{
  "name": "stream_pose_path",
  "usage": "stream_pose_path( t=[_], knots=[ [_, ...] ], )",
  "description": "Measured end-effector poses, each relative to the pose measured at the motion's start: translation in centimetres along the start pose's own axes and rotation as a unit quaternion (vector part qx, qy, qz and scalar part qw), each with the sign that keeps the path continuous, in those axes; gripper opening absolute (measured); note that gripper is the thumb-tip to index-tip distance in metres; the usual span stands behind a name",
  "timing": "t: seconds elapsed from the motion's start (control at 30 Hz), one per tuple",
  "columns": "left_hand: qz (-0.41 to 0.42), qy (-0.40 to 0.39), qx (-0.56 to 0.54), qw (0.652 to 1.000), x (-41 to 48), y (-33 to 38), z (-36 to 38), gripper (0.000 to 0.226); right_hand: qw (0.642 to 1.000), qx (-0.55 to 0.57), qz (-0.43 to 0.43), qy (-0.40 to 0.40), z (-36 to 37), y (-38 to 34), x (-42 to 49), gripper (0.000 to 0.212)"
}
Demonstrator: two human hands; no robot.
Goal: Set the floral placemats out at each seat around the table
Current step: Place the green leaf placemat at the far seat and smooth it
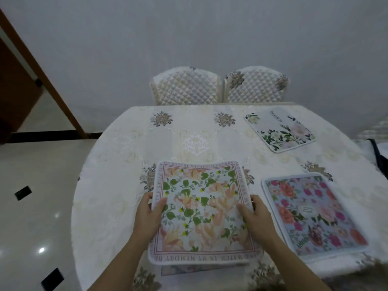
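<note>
A peach-and-green floral placemat (201,211) with lettering round its border is held just above the table's near side. My left hand (147,215) grips its left edge and my right hand (255,217) grips its right edge, thumbs on top. Under it another placemat (189,269) peeks out at the near edge. A blue placemat (315,215) with pink and orange flowers lies flat at the near right. A white placemat (280,129) with green leaves lies at the far right, in front of the right-hand chair.
The table (126,156) wears a cream embroidered cloth. Two quilted chairs, one at the left (186,86) and one at the right (256,85), stand at its far side against the wall. Glossy tiled floor and a wooden door frame (42,74) lie to the left. A dark object (380,156) sits at the right edge.
</note>
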State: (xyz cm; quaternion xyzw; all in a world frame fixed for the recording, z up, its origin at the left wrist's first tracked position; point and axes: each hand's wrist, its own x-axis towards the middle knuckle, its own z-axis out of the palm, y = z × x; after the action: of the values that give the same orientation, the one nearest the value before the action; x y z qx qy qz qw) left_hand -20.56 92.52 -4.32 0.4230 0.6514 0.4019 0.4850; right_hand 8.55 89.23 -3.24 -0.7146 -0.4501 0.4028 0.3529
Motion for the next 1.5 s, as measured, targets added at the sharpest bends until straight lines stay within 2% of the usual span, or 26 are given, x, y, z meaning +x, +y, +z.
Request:
stream_pose_path(
  t=[0.33,0.67,0.83,1.0,1.13,1.23,1.5],
  knots=[
    [-0.004,0.012,-0.001,1.000,12.1,-0.8,3.8,0.005,1.000,-0.010,0.025,-0.008,3.2,2.1,12.6,0.011],
    [0.048,0.015,0.026,0.998,29.2,1.8,7.0,0.014,0.997,-0.043,-0.057,0.020,6.2,-0.6,30.7,0.007],
    [0.079,0.007,0.061,0.995,35.7,3.7,8.2,0.013,0.996,-0.033,-0.079,0.029,7.3,-2.4,37.6,0.006],
    [0.100,0.037,0.134,0.985,41.5,5.5,9.6,0.018,0.994,-0.047,-0.087,0.037,8.4,-3.7,43.6,0.011],
    [0.105,0.061,0.205,0.971,43.3,5.0,10.7,0.019,0.991,-0.099,-0.083,0.032,8.5,-3.4,46.0,0.015],
    [0.099,0.067,0.236,0.964,43.8,4.0,10.6,0.022,0.990,-0.124,-0.067,0.019,8.6,-2.8,46.6,0.009],
    [0.090,0.073,0.262,0.958,44.0,4.0,10.6,0.025,0.985,-0.161,-0.054,-0.006,7.9,-3.8,46.6,0.015]
  ],
)
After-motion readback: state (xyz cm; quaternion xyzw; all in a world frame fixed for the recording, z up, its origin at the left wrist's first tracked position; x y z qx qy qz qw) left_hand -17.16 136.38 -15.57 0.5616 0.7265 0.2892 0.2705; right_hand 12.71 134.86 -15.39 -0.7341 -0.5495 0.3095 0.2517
